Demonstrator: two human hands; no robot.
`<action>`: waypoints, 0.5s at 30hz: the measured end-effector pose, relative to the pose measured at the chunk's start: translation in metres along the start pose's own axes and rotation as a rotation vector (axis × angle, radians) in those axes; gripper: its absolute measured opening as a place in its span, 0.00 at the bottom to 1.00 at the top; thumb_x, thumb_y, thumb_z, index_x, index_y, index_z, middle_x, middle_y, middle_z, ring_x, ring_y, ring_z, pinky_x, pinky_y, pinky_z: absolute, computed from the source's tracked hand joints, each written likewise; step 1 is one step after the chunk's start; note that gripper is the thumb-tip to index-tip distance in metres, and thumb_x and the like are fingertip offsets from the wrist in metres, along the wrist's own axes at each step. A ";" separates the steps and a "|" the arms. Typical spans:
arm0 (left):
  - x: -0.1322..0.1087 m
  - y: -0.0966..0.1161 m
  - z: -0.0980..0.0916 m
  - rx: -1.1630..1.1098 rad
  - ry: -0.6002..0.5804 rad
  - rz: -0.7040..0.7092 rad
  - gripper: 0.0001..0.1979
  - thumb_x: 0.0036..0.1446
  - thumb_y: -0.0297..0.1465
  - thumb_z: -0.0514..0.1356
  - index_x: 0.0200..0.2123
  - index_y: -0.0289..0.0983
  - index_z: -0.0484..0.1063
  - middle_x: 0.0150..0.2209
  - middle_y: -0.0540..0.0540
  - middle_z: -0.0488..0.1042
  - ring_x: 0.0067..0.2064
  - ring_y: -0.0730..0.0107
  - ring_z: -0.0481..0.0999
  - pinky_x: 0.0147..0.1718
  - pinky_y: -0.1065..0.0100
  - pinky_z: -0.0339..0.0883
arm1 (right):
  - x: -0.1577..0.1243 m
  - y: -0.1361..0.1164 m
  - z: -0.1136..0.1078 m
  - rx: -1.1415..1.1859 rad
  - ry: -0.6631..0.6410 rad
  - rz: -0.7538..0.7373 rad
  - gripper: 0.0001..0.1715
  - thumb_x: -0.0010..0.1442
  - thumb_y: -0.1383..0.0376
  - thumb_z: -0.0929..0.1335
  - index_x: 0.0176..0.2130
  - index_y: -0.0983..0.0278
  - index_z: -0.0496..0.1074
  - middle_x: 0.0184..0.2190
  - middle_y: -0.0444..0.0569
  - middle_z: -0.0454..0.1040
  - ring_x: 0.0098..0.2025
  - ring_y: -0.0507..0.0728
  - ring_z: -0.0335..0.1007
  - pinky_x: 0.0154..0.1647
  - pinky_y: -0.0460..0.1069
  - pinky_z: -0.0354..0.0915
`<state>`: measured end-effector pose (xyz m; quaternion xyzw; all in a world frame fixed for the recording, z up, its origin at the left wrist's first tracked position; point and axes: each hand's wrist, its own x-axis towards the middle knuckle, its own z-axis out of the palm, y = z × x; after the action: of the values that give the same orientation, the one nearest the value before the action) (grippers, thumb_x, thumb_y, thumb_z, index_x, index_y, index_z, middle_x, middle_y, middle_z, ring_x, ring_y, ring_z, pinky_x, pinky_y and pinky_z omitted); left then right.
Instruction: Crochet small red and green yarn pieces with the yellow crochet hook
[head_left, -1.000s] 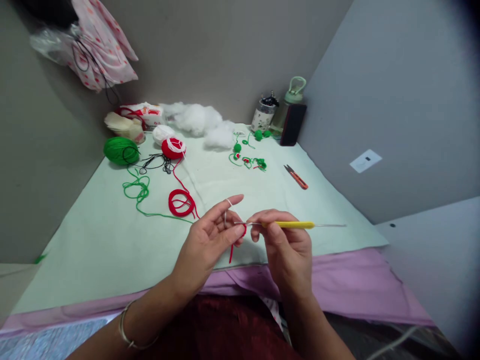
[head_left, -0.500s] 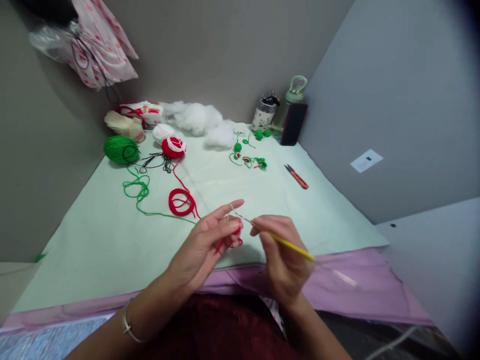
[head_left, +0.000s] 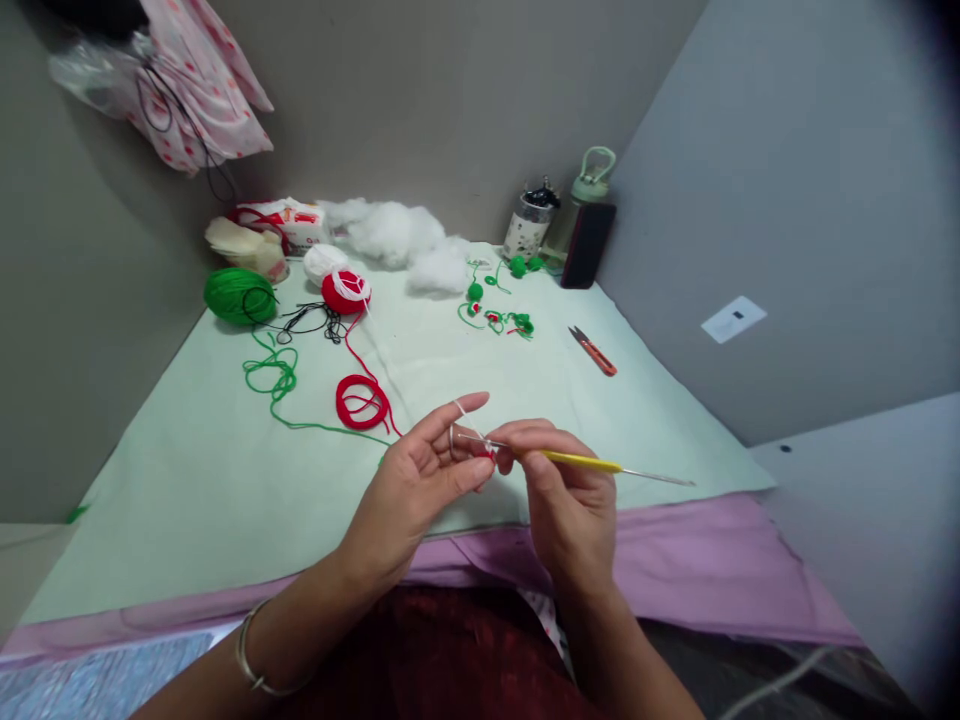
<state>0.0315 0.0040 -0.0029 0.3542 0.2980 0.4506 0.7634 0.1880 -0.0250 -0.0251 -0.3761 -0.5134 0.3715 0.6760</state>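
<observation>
My left hand (head_left: 424, 470) pinches a small red and white crochet piece (head_left: 487, 452) between thumb and fingers. White yarn (head_left: 469, 418) runs over its raised index finger to the piece. In my right hand (head_left: 562, 490) is a crochet hook (head_left: 581, 461) with a yellow handle, gripped like a pencil. The hook's front tip lies at the piece, level with my left fingers; its metal rear end points right. Part of the piece is hidden by the fingers.
Green yarn (head_left: 240, 296), a red and white yarn ball (head_left: 346, 291) and a red yarn coil (head_left: 363, 402) lie left. White stuffing (head_left: 394, 235) sits at the back. Small green crochet pieces (head_left: 521, 323), orange thread snips (head_left: 592, 352), a phone (head_left: 589, 246) and a bottle (head_left: 570, 215) are right.
The crochet hook has swung from a downward slant to nearly level, and its tip has come to the piece. My hands are closer together, and the piece has turned in my left fingers.
</observation>
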 end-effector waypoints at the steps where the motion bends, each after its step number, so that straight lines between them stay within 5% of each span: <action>1: 0.000 0.000 -0.001 0.003 0.006 0.007 0.26 0.55 0.28 0.76 0.58 0.45 0.82 0.37 0.50 0.78 0.39 0.72 0.76 0.42 0.71 0.72 | 0.001 -0.001 -0.001 0.014 0.011 0.014 0.09 0.71 0.64 0.71 0.44 0.54 0.84 0.42 0.47 0.83 0.37 0.55 0.75 0.41 0.52 0.72; 15: -0.003 0.004 -0.003 0.096 0.043 0.040 0.20 0.57 0.30 0.74 0.54 0.44 0.85 0.35 0.50 0.75 0.38 0.70 0.73 0.43 0.68 0.71 | 0.007 -0.010 -0.004 0.153 0.005 0.088 0.10 0.71 0.58 0.71 0.39 0.60 0.78 0.35 0.48 0.82 0.29 0.52 0.74 0.33 0.50 0.73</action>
<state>0.0258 0.0034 -0.0013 0.3865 0.3283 0.4586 0.7297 0.1941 -0.0236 -0.0141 -0.3467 -0.4647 0.4380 0.6870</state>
